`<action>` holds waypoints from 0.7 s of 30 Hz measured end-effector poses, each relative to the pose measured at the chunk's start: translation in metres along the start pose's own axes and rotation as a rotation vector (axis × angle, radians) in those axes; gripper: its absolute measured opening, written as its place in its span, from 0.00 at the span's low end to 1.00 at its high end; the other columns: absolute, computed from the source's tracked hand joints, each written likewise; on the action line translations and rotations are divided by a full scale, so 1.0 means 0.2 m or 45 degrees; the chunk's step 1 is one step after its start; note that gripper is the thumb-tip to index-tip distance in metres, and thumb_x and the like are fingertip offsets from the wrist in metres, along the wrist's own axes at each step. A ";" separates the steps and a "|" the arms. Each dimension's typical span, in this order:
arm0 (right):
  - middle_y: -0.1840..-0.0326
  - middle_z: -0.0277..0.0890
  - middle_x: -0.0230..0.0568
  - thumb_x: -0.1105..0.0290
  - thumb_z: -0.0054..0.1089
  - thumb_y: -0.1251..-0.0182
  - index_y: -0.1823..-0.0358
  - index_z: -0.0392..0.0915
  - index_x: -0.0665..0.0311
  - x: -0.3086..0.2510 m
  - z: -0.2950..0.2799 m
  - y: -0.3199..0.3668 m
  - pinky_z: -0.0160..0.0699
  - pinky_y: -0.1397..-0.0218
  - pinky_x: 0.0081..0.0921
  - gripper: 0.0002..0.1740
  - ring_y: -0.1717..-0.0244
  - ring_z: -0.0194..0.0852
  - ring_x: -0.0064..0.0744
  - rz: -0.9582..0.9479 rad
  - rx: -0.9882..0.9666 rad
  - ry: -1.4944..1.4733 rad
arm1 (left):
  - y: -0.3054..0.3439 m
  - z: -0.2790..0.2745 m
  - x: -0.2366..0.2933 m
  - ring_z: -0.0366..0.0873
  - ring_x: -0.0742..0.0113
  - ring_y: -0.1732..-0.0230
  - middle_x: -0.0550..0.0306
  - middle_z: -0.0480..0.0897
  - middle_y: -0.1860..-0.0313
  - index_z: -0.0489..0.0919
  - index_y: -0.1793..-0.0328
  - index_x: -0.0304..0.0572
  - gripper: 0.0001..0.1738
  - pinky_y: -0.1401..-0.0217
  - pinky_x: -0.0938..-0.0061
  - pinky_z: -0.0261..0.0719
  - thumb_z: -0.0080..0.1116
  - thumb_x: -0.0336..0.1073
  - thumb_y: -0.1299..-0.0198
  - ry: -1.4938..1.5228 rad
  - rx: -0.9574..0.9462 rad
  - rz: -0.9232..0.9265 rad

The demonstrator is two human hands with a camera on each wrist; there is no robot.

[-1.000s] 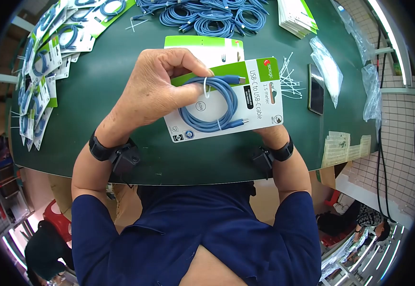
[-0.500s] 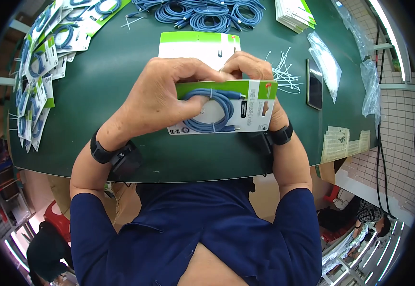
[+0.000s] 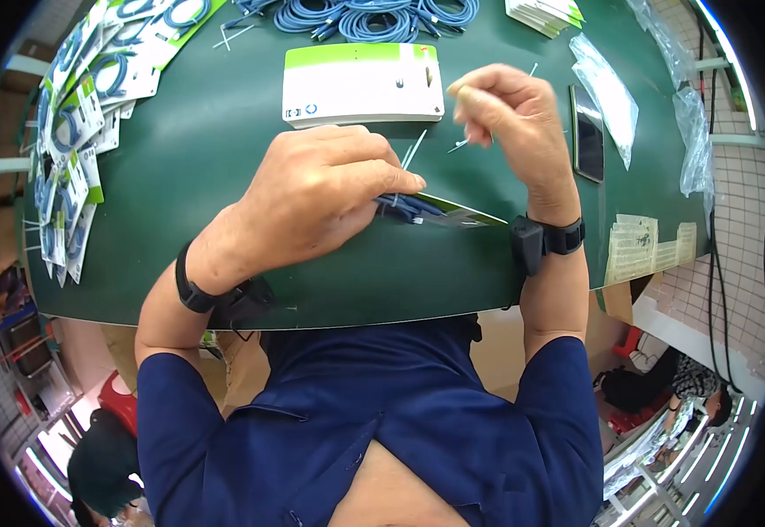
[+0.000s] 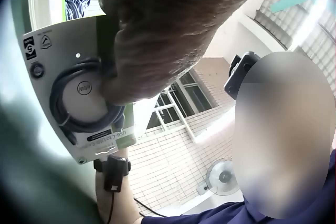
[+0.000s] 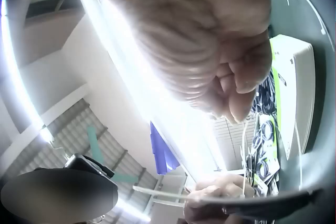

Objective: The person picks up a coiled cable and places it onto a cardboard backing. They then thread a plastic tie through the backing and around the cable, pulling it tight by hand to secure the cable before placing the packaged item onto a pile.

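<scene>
My left hand (image 3: 321, 189) holds a USB-C cable card (image 4: 39, 85), thumb on its front. A coiled blue cable (image 4: 58, 98) lies against the card's printed face. In the head view the card is tipped nearly edge-on, and thin white cable ties (image 3: 414, 149) stick up beside the left fingers. My right hand (image 3: 523, 123) is apart from the card, over the table to its right, thumb and forefinger curled together. Nothing shows between them. A stack of blank-looking cards with green tops (image 3: 360, 88) lies just beyond the hands.
Coiled blue cables (image 3: 373, 18) are heaped at the back. Carded cables (image 3: 70, 132) pile up at the left. More cards (image 3: 545, 13), a clear plastic bag (image 3: 606, 101) and a phone (image 3: 586, 132) lie at the right of the green table (image 3: 180, 176).
The right hand came from behind the card to its edge, then moved away to the right. The left hand has tilted the card from face-up to nearly edge-on.
</scene>
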State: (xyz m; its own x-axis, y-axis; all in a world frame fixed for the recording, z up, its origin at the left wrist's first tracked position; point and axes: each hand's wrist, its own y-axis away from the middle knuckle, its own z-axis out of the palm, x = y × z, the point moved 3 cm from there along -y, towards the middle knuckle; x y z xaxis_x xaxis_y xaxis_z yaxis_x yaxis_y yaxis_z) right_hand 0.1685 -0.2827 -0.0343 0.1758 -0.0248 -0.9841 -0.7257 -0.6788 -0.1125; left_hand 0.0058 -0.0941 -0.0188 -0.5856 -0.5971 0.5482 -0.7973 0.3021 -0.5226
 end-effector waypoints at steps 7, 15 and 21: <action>0.68 0.87 0.33 0.71 0.64 0.21 0.57 0.89 0.71 0.01 0.17 0.06 0.79 0.67 0.18 0.10 0.70 0.83 0.19 0.250 -0.704 0.131 | 0.00 0.07 0.01 0.85 0.63 0.65 0.62 0.85 0.63 0.88 0.57 0.46 0.14 0.65 0.67 0.80 0.74 0.26 0.52 -0.211 0.000 0.181; 0.70 0.86 0.41 0.73 0.67 0.25 0.61 0.87 0.72 0.07 0.19 0.05 0.85 0.65 0.24 0.08 0.72 0.85 0.26 -0.042 -0.638 0.272 | -0.03 0.07 0.03 0.84 0.58 0.66 0.58 0.84 0.63 0.87 0.55 0.43 0.15 0.64 0.63 0.80 0.77 0.27 0.51 -0.180 -0.076 0.079; 0.70 0.86 0.43 0.74 0.67 0.24 0.61 0.86 0.73 0.08 0.21 0.05 0.84 0.71 0.24 0.08 0.74 0.88 0.30 -0.170 -0.563 0.307 | -0.03 0.08 0.02 0.84 0.55 0.66 0.56 0.83 0.64 0.85 0.55 0.40 0.15 0.64 0.62 0.81 0.78 0.28 0.49 -0.016 -0.103 -0.040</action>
State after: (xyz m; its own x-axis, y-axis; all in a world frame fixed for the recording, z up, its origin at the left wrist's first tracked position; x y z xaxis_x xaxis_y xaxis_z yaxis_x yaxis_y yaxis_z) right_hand 0.1355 -0.2593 -0.0568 0.4335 -0.0498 -0.8998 -0.3454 -0.9314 -0.1149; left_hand 0.0107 -0.1099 -0.0231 -0.5588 -0.6166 0.5546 -0.8245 0.3419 -0.4508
